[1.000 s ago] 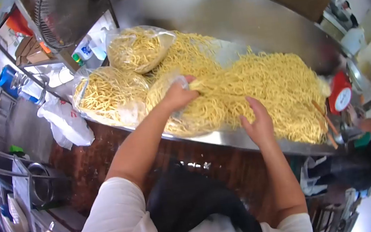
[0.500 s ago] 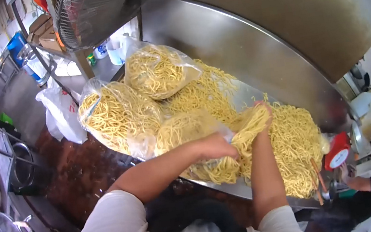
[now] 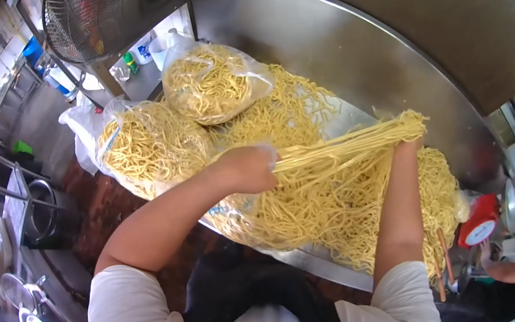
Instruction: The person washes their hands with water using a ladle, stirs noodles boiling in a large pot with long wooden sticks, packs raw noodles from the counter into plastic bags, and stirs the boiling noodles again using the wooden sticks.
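Observation:
Long yellow noodles [image 3: 341, 149] stretch in a taut bundle between my hands, above a loose noodle pile [image 3: 336, 206] on the metal table. My right hand [image 3: 409, 145] grips the far end, its fingers mostly covered by the strands draped over it. My left hand [image 3: 249, 169] is closed at the near end, with clear plastic showing by its fingers. It appears to hold the mouth of a plastic bag [image 3: 236, 220] of noodles, which lies partly beneath my forearm. Two more filled bags, a left bag [image 3: 150, 143] and a back bag [image 3: 213, 81], rest beyond it.
A steel backsplash [image 3: 319, 40] borders the table's far side. A fan [image 3: 112, 20] stands at upper left. On the right are a red scale [image 3: 479, 222], wooden sticks [image 3: 446, 259] and another person's hand [image 3: 500, 268]. A metal table edge [image 3: 325, 270] runs near my body.
My right hand has moved right and up, drawing the noodles out into a long bundle. My left hand has shifted left and up, away from it.

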{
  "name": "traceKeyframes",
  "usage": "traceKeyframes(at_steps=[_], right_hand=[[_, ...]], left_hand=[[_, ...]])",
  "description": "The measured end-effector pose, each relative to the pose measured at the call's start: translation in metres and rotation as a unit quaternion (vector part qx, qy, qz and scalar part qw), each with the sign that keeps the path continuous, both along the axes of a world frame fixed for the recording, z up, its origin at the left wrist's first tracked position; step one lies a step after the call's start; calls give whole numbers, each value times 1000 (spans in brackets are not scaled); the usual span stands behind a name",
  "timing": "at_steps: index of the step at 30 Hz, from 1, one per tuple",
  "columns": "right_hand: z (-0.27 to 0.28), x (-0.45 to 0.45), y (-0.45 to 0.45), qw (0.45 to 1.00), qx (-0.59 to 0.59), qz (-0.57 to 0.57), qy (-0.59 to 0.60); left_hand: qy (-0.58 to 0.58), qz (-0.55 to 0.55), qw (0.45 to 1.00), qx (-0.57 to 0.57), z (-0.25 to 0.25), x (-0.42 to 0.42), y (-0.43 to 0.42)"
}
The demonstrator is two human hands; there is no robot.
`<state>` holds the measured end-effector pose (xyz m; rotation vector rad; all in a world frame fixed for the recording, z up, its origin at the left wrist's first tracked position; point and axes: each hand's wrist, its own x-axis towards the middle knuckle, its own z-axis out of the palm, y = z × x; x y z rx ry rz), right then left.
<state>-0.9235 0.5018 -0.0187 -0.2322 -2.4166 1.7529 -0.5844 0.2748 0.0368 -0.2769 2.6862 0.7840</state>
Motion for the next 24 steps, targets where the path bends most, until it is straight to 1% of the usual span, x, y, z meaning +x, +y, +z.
traceKeyframes(at_steps=[2, 3, 4, 6, 7, 8, 9, 10, 11, 12, 13, 14, 15, 17, 18, 19, 21, 22, 23, 24], right_hand=[[-26, -22, 20, 997, -32, 44, 60], [-44, -39, 32, 968, -236, 61, 61], [-62, -56, 45, 898, -431, 62, 59], [-64, -73, 69, 949, -307, 62, 38], [-55, -69, 71, 968, -243, 63, 29], [-41, -67, 75, 986, 128, 105, 30], [-13, -51, 74, 865, 483, 136, 3], [16, -34, 72, 625, 768, 139, 26], [5, -44, 88, 603, 787, 120, 42], [-12, -58, 110, 656, 744, 127, 32], [-48, -82, 145, 769, 624, 139, 13], [-69, -98, 170, 873, 458, 166, -27], [-78, -103, 185, 908, 353, 206, -89], [-57, -90, 180, 879, 286, 312, -221], [-44, -83, 165, 792, 446, 389, -150], [-34, -74, 145, 669, 587, 451, -72], [-19, -24, 77, 705, 496, 506, 19], [-17, 7, 37, 760, 388, 522, 0], [-2, 45, -12, 722, 414, 555, 11], [-21, 63, -47, 734, 292, 614, 1]], left_hand=[[-22, 13, 998, -52, -13, 8, -3], [-37, 14, 997, -67, -16, 10, -4], [-52, 16, 995, -81, -17, 13, -4], [-87, 16, 990, -107, -16, 18, -5], [-106, 15, 987, -118, -12, 21, -4], [-124, 14, 984, -130, -9, 21, -5], [-134, 20, 982, -130, -14, 23, -8], [-146, 24, 981, -129, -23, 27, -13], [-157, 28, 979, -129, -28, 29, -16], [-168, 36, 975, -137, -27, 29, -16], [-180, 42, 972, -144, -26, 30, -16], [-192, 47, 969, -150, -25, 30, -14], [-188, 51, 970, -146, -24, 33, -14], [-179, 66, 972, -135, -22, 39, -16], [-172, 75, 973, -137, -27, 41, -17], [-166, 84, 973, -140, -36, 43, -18], [-151, 95, 973, -144, -43, 47, -18], [-140, 96, 975, -146, -43, 47, -16], [-129, 97, 976, -149, -44, 47, -15], [-127, 107, 976, -144, -43, 49, -14]])
